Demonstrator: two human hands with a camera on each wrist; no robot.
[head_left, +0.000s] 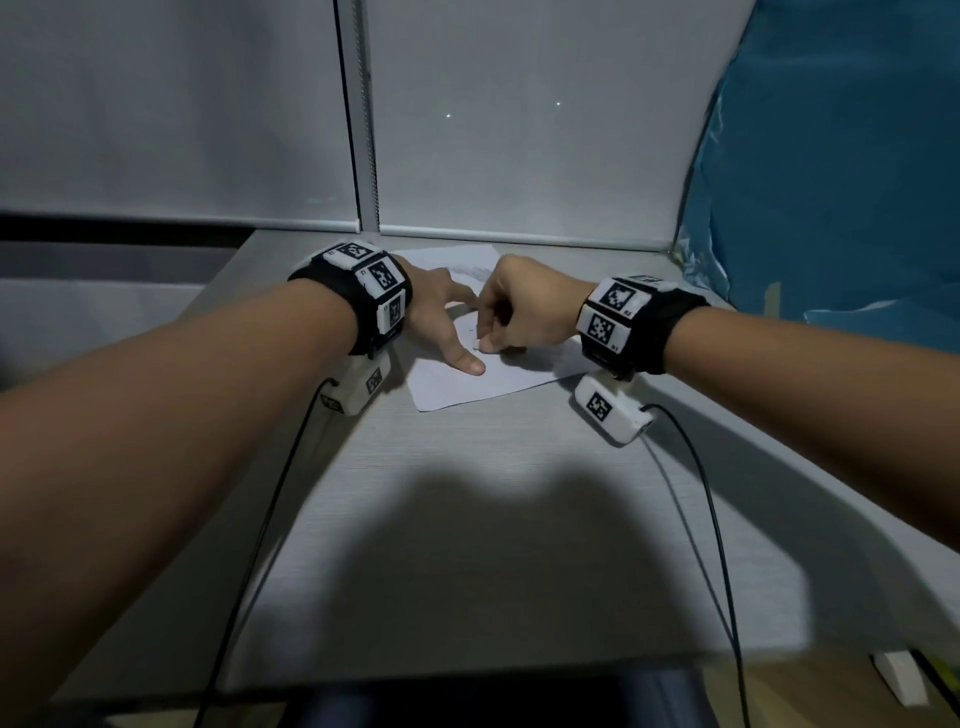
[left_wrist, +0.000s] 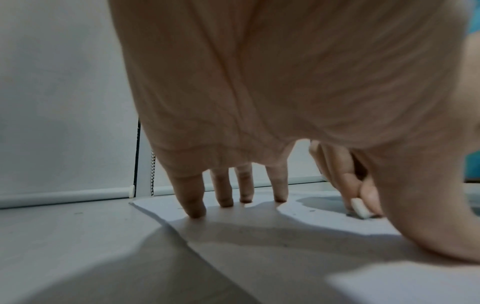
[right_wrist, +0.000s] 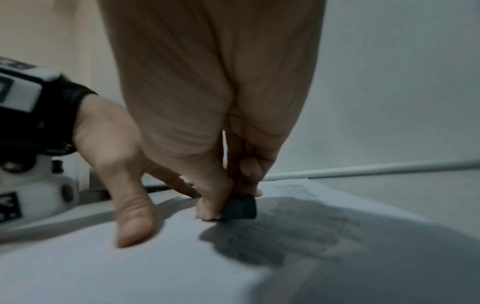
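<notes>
The eraser (left_wrist: 359, 207), a small oblong block, stands on the sheet of paper (head_left: 467, 387) near its middle, pinched between the thumb and fingertips of the right hand (head_left: 524, 306), whose other fingers are curled in. Its long axis leans steeply. The lower end bears on the sheet, and the upper end is buried in the pinch and tips back toward the palm. From the right wrist it appears dark, being in the hand's shadow. The left hand (head_left: 441, 312) lies just beside it with fingers straight and splayed, their tips pressing the paper flat and the thumb closest to the eraser. Faint grey marks (right_wrist: 293, 189) show on the far part of the sheet.

We judge the step in hand to be rubbing out such marks. To do it well, we would stroke briefly and lightly away from the anchoring fingers, so that the sheet is pulled taut and does not buckle. We would also hold the splayed hand close to the rubbed patch and work with the eraser's edge rather than its flat face.

The sheet lies flat and somewhat askew on the grey table (head_left: 467, 493), which is backed by pale roller blinds (head_left: 182, 130) with blue plastic sheeting (head_left: 831, 182) to the right.
</notes>
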